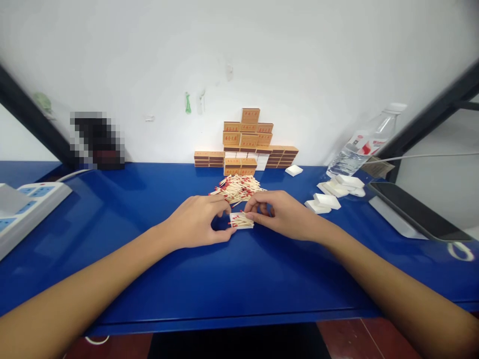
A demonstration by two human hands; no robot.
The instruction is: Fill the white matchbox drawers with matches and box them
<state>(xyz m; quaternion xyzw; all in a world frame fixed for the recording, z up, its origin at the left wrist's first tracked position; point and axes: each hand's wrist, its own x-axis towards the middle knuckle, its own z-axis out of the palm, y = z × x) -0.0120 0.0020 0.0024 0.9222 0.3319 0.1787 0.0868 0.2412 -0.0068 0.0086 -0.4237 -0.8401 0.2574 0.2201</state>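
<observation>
A small white matchbox tray (242, 228) lies on the blue table, with red-tipped matches (241, 220) in it. My left hand (202, 219) curves around the tray's left end, thumb at the near corner and forefinger at the far one, gripping it. Over the right part of the tray, my right hand (282, 213) has thumb and forefinger pinched on a match, its red head showing near the fingertips. Just behind the tray is a loose heap of matches (241, 187). Closed matchboxes (248, 139) stand stacked against the wall beyond the heap.
Several white trays (327, 200) lie at the right, and one white tray (294, 170) sits by the wall. A water bottle (364, 142) leans behind them. A phone (417, 209) rests on a white box at far right. A power strip (35, 207) occupies the left side.
</observation>
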